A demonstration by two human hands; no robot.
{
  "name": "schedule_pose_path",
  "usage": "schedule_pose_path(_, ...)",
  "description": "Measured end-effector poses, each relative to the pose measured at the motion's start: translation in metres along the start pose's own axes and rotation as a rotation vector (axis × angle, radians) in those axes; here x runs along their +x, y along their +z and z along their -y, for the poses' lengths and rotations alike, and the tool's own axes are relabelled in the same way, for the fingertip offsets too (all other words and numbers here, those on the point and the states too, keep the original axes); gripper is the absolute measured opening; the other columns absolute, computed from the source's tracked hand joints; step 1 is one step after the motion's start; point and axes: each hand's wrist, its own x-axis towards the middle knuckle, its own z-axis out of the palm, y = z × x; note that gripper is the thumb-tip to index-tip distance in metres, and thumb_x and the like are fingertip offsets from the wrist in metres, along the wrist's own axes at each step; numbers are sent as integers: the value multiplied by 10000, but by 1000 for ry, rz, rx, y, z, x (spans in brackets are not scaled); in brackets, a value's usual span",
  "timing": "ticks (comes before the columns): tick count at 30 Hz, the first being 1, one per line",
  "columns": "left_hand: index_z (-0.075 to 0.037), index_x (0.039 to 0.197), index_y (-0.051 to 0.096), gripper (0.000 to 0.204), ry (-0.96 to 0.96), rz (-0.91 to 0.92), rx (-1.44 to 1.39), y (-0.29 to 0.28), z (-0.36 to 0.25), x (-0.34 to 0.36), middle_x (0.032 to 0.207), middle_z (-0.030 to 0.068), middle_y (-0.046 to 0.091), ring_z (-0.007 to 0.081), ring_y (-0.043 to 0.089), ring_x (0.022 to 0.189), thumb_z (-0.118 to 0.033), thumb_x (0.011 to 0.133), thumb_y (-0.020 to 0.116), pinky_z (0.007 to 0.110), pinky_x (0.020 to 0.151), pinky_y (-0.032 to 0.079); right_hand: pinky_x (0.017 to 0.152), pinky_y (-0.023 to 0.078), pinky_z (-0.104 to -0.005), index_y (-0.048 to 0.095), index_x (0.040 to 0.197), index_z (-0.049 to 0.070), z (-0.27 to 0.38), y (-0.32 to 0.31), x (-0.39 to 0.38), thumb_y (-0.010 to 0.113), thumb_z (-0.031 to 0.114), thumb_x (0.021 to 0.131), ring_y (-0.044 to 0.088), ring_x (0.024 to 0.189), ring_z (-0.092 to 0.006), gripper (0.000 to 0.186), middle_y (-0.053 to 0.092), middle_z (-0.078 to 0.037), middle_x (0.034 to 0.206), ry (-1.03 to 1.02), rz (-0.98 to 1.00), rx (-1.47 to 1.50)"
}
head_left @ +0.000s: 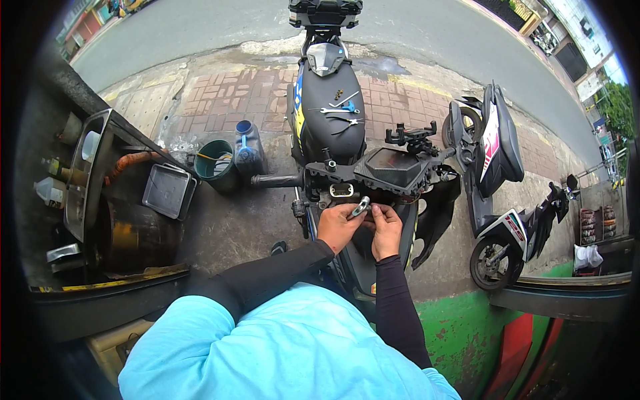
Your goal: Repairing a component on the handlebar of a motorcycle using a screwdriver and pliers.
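My left hand [339,227] is closed around a shiny chrome tool that looks like a ratchet wrench [361,206], its rounded head pointing up and to the right. Beside it, the fingers of my right hand [385,230] pinch together at the tool's head; whatever small part they hold is hidden. Both hands are over the front of a motorcycle, just below its stripped handlebar area with a dark dash unit [392,167]. A small open reservoir with a pale rim [342,191] sits up and left of my hands.
On the black motorcycle seat [327,137] lie a wrench [339,111], a blue-handled tool [351,106], pliers [349,121] and several small bolts [339,95]. A green bucket [215,175], blue jug [249,157] and grey tray [168,191] stand left. A white-and-black scooter [497,147] is parked right.
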Motion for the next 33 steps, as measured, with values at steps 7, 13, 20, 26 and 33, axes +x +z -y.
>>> schedule_pose_path(7, 9, 1004, 762, 204, -25, -17, -47, 4, 3, 1, 767, 61, 733, 34, 613, 703, -159, 890, 771, 247, 634, 497, 708, 592, -287, 660, 1063, 2, -1, 5, -5, 669, 167, 1020, 731, 824, -166, 170, 737, -75, 959, -15, -75, -52)
schedule_pose_path(13, 8, 1018, 754, 230, -50, -21, -84, 6, 2, 2, 778, 90, 737, 58, 626, 690, -179, 883, 768, 274, 642, 504, 706, 598, -294, 658, 1047, -12, 0, 5, -5, 681, 143, 1011, 732, 818, -163, 161, 733, -79, 932, -7, -80, -8)
schedule_pose_path(20, -37, 1114, 766, 246, 13, 44, 84, -2, -2, -8, 1012, 147, 778, 210, 765, 837, -162, 904, 737, 304, 747, 580, 664, 554, -242, 658, 1040, 29, -3, 2, -1, 708, 182, 997, 707, 808, -122, 167, 724, -35, 937, 2, -37, 17)
schedule_pose_path(26, -80, 1186, 749, 281, 192, 60, 140, -3, 7, -14, 1291, 156, 694, 303, 751, 978, -142, 915, 710, 334, 828, 603, 643, 534, -220, 676, 1034, 40, -2, 5, 2, 724, 185, 987, 671, 806, -77, 161, 718, -13, 959, 2, -13, -7)
schedule_pose_path(33, -94, 1361, 646, 437, 82, 63, -9, -2, 11, -10, 1263, 182, 700, 325, 740, 1012, -134, 928, 694, 362, 847, 594, 637, 527, -215, 694, 1055, 32, 5, 15, 3, 733, 152, 976, 673, 794, -76, 149, 719, -15, 947, 4, -34, 4)
